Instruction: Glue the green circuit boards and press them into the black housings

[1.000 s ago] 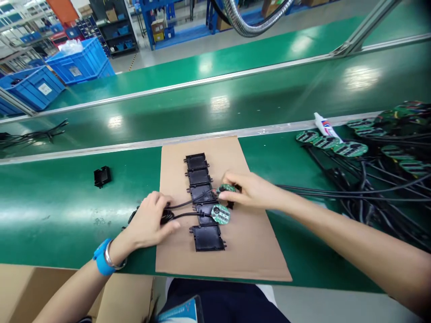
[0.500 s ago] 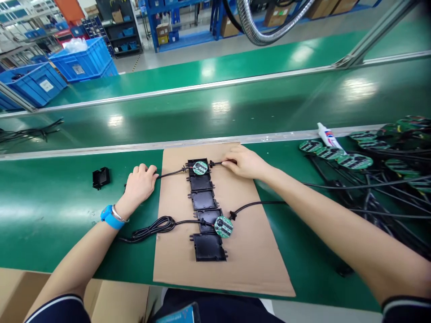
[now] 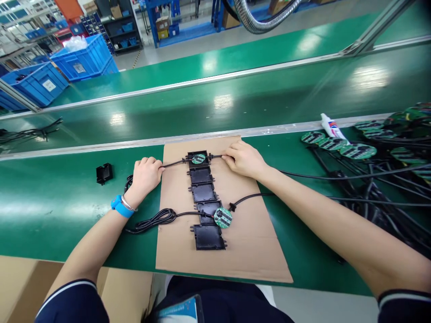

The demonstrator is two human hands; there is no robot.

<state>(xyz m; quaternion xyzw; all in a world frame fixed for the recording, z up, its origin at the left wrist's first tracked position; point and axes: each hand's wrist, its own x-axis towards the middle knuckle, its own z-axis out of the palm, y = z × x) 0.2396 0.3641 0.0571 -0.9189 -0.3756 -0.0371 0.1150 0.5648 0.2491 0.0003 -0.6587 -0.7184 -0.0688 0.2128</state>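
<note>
A round green circuit board sits over the farthest of several black plastic housings, lined up in a column on a cardboard sheet. My left hand pinches the black cable running from the board's left side. On the other side, my right hand grips the cable close to its grommet. Nearer to me, a second round board rests at the right edge of another housing, with a coiled cable to its left.
A single black housing lies left of the cardboard. At right are a heap of wired boards, tangled black cables and a white tube. A metal rail crosses behind the cardboard. Blue bins stand at the back left.
The far board has shifted from a tilted position to lie more inside the far housing. Both hands moved with the cable, the left one slightly rightward. The camera view shifted a little.
</note>
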